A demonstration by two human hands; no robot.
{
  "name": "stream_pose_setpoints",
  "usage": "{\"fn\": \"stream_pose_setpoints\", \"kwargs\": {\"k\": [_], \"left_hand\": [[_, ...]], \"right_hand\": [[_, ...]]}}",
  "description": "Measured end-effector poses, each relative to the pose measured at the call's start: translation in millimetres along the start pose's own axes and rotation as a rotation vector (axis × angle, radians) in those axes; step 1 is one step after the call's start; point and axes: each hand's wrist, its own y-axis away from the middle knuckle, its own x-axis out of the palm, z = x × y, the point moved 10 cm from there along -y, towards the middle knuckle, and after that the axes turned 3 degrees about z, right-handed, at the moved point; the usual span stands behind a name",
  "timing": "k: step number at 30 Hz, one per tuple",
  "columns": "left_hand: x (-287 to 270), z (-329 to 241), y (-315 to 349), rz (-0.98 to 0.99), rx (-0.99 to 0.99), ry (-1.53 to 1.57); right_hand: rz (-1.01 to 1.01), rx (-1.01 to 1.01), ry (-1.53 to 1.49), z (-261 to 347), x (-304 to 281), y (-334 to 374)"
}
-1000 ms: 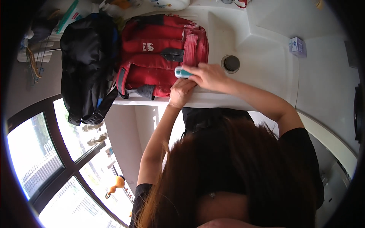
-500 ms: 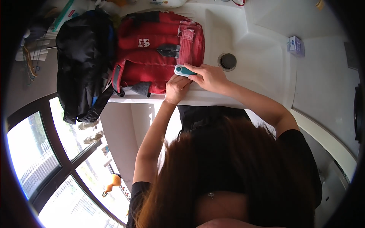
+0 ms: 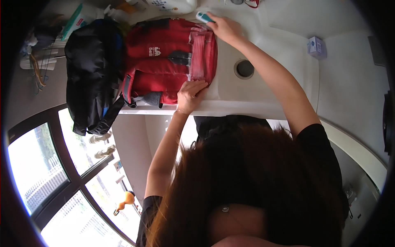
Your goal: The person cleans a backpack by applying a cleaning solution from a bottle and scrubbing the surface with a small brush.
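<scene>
A wet red backpack [image 3: 160, 68] with a grey handle patch lies flat in the white sink [image 3: 284, 53], whitish suds along its right-hand strip. My left hand [image 3: 191, 95] rests on the bag's near right corner, fingers stretched out and laid flat. At the far right corner of the bag, my right hand [image 3: 226, 29] grips a teal and white scrub brush [image 3: 203, 17]. The brush's bristles are hidden underneath, so I cannot tell whether they touch the fabric.
Left of the red bag, a black backpack [image 3: 92, 70] hangs over the sink's edge. The round drain hole [image 3: 244, 69] lies right of the red bag. A purple box [image 3: 317, 47] stands on the right ledge. Bottles and a white container [image 3: 175, 5] stand at the back.
My right hand has carried the brush from the near right corner to the far right corner of the red backpack. My left hand stays at the near corner, its fingers now in plain sight.
</scene>
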Motion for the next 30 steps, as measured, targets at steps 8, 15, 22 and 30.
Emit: {"fn": "stream_pose_setpoints", "kwargs": {"k": [8,15,22,30], "left_hand": [[2.7,41.7,-30.1,-0.074,-0.6,-0.29],[-4.7,60.0,-10.1,-0.352,-0.663,0.183],[-13.4,-27.1,-1.7,-0.259,-0.158,-0.189],[0.3,-6.0,32.9,-0.216,-0.177,-0.109]], "right_hand": [[0.225,0.151,-0.469,11.1,-26.3,96.1],[0.347,0.073,-0.435,25.7,-30.0,150.1],[0.411,-0.193,-0.289,66.8,-7.6,136.7],[0.536,-0.102,-0.647,66.9,41.2,147.5]]}}
